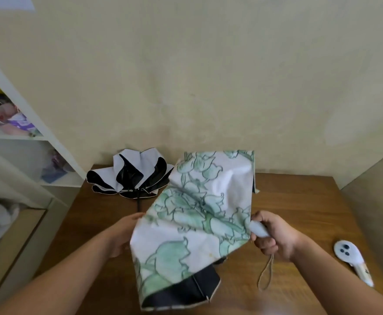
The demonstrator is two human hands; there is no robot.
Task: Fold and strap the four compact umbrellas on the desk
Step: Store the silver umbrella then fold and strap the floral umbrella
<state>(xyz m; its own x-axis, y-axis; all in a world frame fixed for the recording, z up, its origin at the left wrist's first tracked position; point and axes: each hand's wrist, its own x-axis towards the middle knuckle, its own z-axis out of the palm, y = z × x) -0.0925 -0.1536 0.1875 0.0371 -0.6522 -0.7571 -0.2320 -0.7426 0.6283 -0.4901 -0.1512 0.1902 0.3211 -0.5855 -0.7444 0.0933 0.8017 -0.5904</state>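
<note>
Floral umbrella: white canopy with green flower print, black lining showing at the near lower edge; held above the tabletop at mid-frame, canopy loose and unstrapped, fabric hanging in slack folds from upper right toward the lower left. Its white handle points right. Right hand: grip clenched round the handle, fingers curled over it, thumb side toward the canopy. A beige wrist loop hangs from below this hand, its lower end over the wood. Left hand: at the canopy's left edge, fingers mostly hidden behind the fabric; fingertips touch the edge near the top, but whether the grip is closed on the cloth or released, cannot tell. Second umbrella: white outside, black inside, lying collapsed but unfolded at the back left of the tabletop against the wall, panels splayed, its dark shaft pointing toward the person. It sits just behind the floral canopy; contact between them cannot be judged. Other umbrellas not visible in this view. On the right of the tabletop, well apart from the right hand, lies a small white handheld device with three dark dots on its round head. White shelf unit at left holds blurred coloured items. Cream wall behind.
</note>
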